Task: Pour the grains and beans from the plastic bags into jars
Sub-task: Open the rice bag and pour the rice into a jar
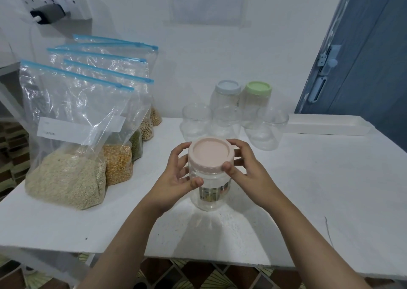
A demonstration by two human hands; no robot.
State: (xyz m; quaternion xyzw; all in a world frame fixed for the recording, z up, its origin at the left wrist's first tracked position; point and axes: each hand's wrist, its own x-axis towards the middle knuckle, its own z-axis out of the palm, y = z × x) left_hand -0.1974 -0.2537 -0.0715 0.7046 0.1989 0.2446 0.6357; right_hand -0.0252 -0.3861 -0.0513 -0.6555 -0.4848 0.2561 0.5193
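Note:
A clear plastic jar (210, 192) with a pink lid (210, 153) stands on the white table (308, 189) in front of me. My left hand (176, 174) grips the jar's body from the left. My right hand (244, 165) holds the pink lid, thumb at the front and fingers round the far side. At the left stand several zip bags with blue seals: the nearest bag (70, 143) holds pale grain, behind it a bag of yellow kernels (117, 163), a bag of green beans (136, 143) and bags of tan beans (147, 128).
Behind the held jar are three lidless clear jars (196, 121), (226, 121), (268, 128), plus a blue-lidded jar (226, 93) and a green-lidded jar (257, 97). A white tray (326, 124) lies at the back right. A blue door (361, 57) is beyond it.

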